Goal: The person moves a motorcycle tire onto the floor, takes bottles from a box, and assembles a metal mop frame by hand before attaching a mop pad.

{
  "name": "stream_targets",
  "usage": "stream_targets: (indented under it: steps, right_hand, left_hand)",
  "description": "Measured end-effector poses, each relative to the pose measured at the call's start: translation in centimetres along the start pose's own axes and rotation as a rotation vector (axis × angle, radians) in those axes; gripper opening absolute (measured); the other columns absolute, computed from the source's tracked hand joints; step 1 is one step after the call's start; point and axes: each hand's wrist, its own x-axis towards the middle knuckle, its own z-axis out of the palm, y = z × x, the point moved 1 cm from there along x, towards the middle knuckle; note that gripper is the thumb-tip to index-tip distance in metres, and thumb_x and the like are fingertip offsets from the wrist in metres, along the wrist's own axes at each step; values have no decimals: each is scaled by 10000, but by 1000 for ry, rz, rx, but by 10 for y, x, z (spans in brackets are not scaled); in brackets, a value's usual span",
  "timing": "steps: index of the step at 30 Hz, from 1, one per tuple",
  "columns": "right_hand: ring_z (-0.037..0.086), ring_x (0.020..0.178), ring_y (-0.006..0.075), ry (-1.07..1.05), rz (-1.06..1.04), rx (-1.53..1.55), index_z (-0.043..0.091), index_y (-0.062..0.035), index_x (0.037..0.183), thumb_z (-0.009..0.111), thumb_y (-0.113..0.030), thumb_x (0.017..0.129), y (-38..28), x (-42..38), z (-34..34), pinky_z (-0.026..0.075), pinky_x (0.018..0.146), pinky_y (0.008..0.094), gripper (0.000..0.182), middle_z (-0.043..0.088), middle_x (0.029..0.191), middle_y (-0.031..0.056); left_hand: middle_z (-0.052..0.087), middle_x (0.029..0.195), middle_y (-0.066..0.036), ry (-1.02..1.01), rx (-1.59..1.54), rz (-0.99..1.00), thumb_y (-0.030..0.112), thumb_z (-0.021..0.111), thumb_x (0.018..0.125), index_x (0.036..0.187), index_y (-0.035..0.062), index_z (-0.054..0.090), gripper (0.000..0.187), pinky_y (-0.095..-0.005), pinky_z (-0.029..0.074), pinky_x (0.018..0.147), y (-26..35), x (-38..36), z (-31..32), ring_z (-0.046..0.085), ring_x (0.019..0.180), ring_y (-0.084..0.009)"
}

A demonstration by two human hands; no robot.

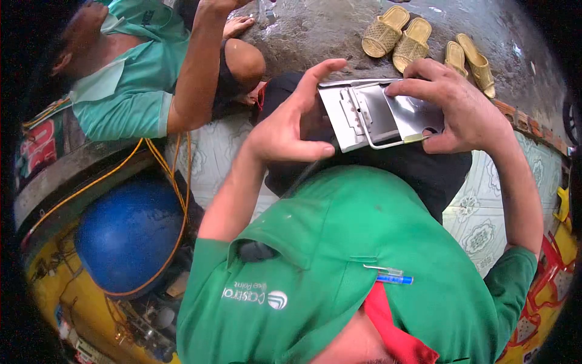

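Note:
A shiny metal bracket-like piece [374,115], with a hinge-like strip and a bent wire frame, is held up in front of my chest. My right hand [470,112] grips its right end, thumb at the lower corner and index fingertip pressed on the smooth curved plate. At the other end, my left hand [280,130] has its thumb and index finger spread wide apart. The left thumb tip lies close to the lower left edge, while the other left fingers are mostly hidden behind the piece.
Another person [139,79] in a light green shirt sits close at my left. A blue rounded container [130,233] stands lower left, with orange hoses [160,158] running past it. Woven sandals [388,33] lie on the wet floor ahead. A blue pen [394,279] is clipped to my shirt.

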Motion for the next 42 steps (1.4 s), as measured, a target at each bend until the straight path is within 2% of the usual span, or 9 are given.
stream_targets:
  steps: [3,7,10,13,18,22,30,39,42]
  right_hand:
    - [611,1093,391,-27,-16,44,663,-88,1276,760,-149,539,5,2,-3,497,976,447,746,608,1174,164]
    - [635,1054,373,-86,-63,157,661,-60,1292,728,-141,574,19,9,3,508,962,434,726,647,1125,171]
    - [663,1032,325,-162,-83,256,665,-34,1298,706,-131,607,26,16,5,520,946,406,700,683,1108,162]
    - [667,1024,205,-304,252,640,681,-23,1296,700,-127,674,30,22,10,525,918,343,631,716,1142,112]
    - [665,1002,147,-483,325,693,682,-39,1323,719,-173,803,51,35,-7,537,910,309,539,734,1119,72]
    - [650,981,126,-585,377,700,693,-40,1308,752,-179,795,57,50,-12,535,898,302,536,729,1090,55]
    - [631,864,95,-618,444,666,724,-18,1231,797,-210,768,89,57,4,520,797,270,507,731,967,22]
    - [658,791,116,-650,407,726,748,32,1127,821,-273,771,91,62,6,540,761,289,474,745,886,42]
    - [664,788,118,-654,471,767,746,35,1131,820,-270,769,87,62,2,544,759,289,478,747,878,48]
  left_hand:
    - [548,1427,-98,47,18,77,21,789,795,1469,67,434,763,-351,495,1049,-7,1,8,614,1198,-186]
    - [616,1366,-92,244,478,144,43,786,808,1402,66,530,647,-351,510,1016,-27,-1,2,639,1152,-171]
    - [682,1147,-33,188,713,123,94,820,845,1313,44,610,516,-293,520,934,-36,2,-8,637,1039,-113]
    - [700,1083,-30,224,652,-48,93,791,887,1251,36,651,395,-284,532,885,-32,2,-5,647,978,-107]
    - [715,1063,-31,164,612,-137,164,680,1018,1216,8,670,252,-284,519,911,-29,-1,0,633,1004,-101]
    - [715,930,-16,168,375,-50,307,604,1070,1165,-10,694,343,-283,506,819,-33,-5,0,600,890,-79]
    - [638,902,35,157,400,-183,398,500,1112,1166,-15,687,457,-282,458,755,-38,-14,-2,511,814,-75]
    - [664,1088,0,123,285,-247,278,614,1066,1280,3,644,349,-261,493,897,-27,-14,10,590,1038,-101]
    - [629,1221,-56,343,468,74,104,744,943,1347,14,601,438,-304,511,965,-32,-6,19,601,1180,-164]
